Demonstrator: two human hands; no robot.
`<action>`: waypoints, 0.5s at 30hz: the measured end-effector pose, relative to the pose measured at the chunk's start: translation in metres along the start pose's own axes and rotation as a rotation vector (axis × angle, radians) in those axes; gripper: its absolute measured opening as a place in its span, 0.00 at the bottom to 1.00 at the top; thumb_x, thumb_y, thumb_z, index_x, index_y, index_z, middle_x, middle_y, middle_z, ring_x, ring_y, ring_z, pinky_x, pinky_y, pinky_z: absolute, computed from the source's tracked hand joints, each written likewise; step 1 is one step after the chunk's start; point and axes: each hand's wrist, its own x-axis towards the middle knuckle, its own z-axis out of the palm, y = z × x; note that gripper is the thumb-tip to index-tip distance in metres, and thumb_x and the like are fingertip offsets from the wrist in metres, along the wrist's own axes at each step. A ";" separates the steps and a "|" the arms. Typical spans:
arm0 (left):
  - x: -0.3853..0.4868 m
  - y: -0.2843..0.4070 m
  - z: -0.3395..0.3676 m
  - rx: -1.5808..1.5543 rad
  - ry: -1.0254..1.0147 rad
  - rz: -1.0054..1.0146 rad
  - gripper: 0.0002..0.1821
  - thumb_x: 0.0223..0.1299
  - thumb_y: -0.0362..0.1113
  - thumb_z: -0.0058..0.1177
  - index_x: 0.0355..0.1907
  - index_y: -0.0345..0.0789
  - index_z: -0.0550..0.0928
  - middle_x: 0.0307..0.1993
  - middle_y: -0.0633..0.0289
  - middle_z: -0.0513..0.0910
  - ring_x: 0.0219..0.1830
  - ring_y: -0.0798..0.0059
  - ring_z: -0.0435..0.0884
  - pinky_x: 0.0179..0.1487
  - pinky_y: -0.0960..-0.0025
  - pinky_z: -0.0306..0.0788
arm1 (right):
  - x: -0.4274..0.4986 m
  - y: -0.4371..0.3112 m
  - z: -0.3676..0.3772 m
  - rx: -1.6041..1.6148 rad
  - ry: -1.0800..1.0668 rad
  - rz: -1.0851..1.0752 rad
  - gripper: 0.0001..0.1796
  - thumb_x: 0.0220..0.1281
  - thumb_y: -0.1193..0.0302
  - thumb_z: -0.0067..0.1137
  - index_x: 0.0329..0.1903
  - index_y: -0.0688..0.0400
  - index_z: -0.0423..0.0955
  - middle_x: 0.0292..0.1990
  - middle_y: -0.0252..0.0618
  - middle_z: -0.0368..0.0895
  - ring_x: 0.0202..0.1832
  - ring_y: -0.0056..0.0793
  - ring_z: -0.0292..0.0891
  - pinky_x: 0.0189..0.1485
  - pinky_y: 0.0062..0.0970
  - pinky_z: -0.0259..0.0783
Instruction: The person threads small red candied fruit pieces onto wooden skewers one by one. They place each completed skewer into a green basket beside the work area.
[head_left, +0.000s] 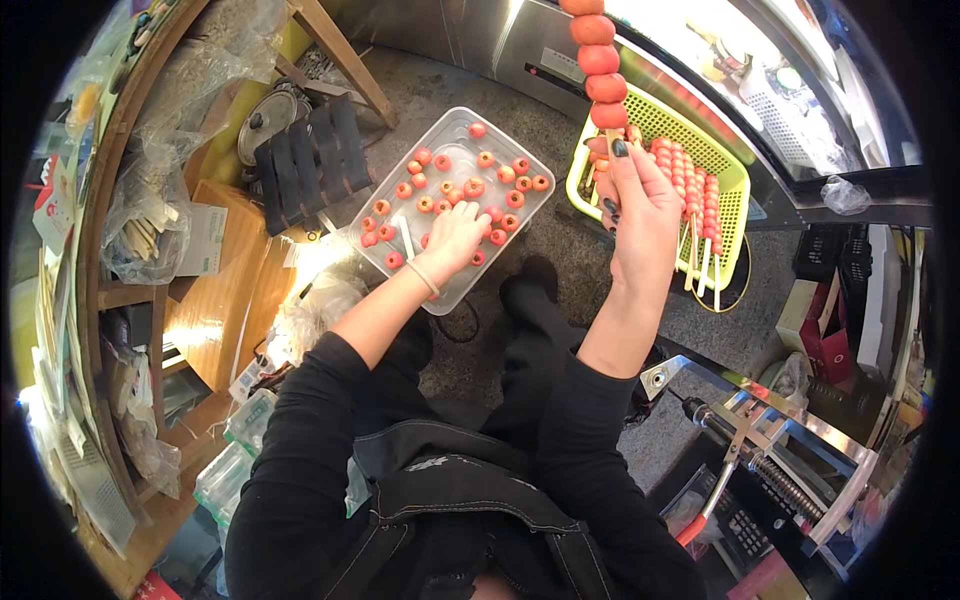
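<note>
My right hand (637, 195) grips the lower end of a wooden skewer threaded with several red hawthorn fruits (606, 88), raised in front of the basket. My left hand (457, 238) reaches down among loose red hawthorn fruits (473, 187) in a clear plastic tray (454, 120); its fingertips are hidden, so I cannot tell if it holds one. A white strip-like piece (406, 237) lies in the tray beside that hand. Filled fruit skewers (690, 180) rest in a yellow-green plastic basket (739, 176) behind my right hand, their bare stick ends over its near rim.
A black strapped stool (315, 161) and a lidded metal pot (270, 124) stand left of the tray. At the lower right is a metal lever press (750, 442). Wooden shelving (112, 187) holds plastic bags on the left, and a glass-fronted case (832, 112) borders the upper right.
</note>
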 end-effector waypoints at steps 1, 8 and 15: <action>0.002 -0.001 0.003 0.034 0.065 0.031 0.13 0.43 0.34 0.61 0.33 0.38 0.75 0.36 0.59 0.73 0.42 0.62 0.73 0.43 0.62 0.72 | 0.001 0.001 0.001 0.006 -0.009 -0.004 0.14 0.69 0.67 0.49 0.45 0.64 0.78 0.18 0.19 0.63 0.18 0.06 0.51 0.19 0.12 0.45; 0.005 -0.004 -0.013 -0.302 -0.049 -0.179 0.12 0.51 0.35 0.59 0.39 0.34 0.77 0.40 0.60 0.79 0.41 0.64 0.79 0.45 0.67 0.73 | 0.006 0.007 -0.002 -0.061 -0.061 0.028 0.12 0.68 0.67 0.51 0.43 0.62 0.79 0.18 0.20 0.64 0.21 0.07 0.55 0.22 0.13 0.49; -0.014 -0.058 -0.132 -1.835 0.318 -0.454 0.19 0.61 0.30 0.54 0.54 0.26 0.74 0.46 0.55 0.81 0.49 0.70 0.80 0.53 0.71 0.75 | 0.013 0.033 -0.020 -0.533 -0.427 0.103 0.12 0.66 0.69 0.50 0.37 0.62 0.81 0.18 0.22 0.65 0.22 0.09 0.59 0.24 0.15 0.55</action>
